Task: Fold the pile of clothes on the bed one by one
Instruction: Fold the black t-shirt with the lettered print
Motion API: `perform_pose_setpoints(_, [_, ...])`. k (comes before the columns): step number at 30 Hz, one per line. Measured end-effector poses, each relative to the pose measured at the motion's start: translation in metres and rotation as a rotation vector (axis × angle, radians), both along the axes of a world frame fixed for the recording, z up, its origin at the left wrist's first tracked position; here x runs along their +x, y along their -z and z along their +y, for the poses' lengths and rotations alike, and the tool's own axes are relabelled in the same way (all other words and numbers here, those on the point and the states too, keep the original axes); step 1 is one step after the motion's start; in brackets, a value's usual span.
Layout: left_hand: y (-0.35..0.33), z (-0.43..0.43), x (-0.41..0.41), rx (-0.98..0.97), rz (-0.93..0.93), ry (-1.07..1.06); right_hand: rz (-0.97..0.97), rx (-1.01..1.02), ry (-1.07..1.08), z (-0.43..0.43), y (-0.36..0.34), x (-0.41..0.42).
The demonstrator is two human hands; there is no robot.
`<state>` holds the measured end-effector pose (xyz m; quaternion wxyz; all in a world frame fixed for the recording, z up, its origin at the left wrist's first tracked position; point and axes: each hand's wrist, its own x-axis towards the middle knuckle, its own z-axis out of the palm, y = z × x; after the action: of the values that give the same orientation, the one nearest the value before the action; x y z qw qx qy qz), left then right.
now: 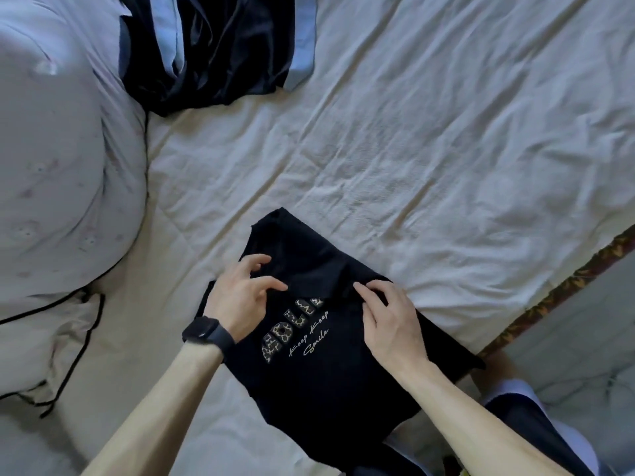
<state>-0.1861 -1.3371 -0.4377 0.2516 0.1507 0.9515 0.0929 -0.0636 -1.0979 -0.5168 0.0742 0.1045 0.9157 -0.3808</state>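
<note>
Two bare arms reach in from the bottom. A black shirt (326, 389) lies flat on the near side of the bed (429, 149), close to its edge, with its low end hanging off toward the person. It has spotted letters and the white words "Keep Keep Smile" on it. The top part of the shirt is folded down over the letters. The left hand (240, 297) has a dark watch (206, 333) on its wrist. Its fingers are spread and a bit bent, and the tips touch the fold, but it holds nothing. The right hand (388, 321) rests on the shirt with one finger on the edge of the fold; I cannot tell if it pinches the cloth. Past the shirt is the wrinkled white sheet. A big pale pillow (51, 166) sits on the left. Far away at the top lies the pile (213, 49) of dark and light blue clothes, beside the pillow and well apart from the shirt
</note>
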Motion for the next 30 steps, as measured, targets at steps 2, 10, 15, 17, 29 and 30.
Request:
perform_pose_setpoints(2, [0.004,-0.006,0.001,0.018,-0.014,-0.152,0.007,0.008,0.027,-0.003,-0.01,0.002])
perform_pose_setpoints(10, [0.018,0.058,-0.072,0.023,-0.131,-0.638,-0.825,-0.703,0.79,-0.009,-0.049,-0.058])
perform_pose_setpoints(15, [0.033,0.067,-0.102,-0.062,-0.179,-0.57,-0.802,-0.894,1.07,-0.02,-0.038,-0.077])
perform_pose_setpoints(17, [0.038,0.066,-0.109,-0.038,-0.211,-0.609,-0.76,-0.892,1.073,-0.024,-0.036,-0.074])
perform_pose_setpoints(29, [0.039,0.051,-0.071,0.027,-0.439,-0.745,-0.748,-0.679,0.72,-0.036,-0.043,-0.055])
perform_pose_setpoints(30, [0.037,0.047,-0.065,-0.004,-0.48,-0.721,-0.778,-0.693,0.731,-0.038,-0.042,-0.056])
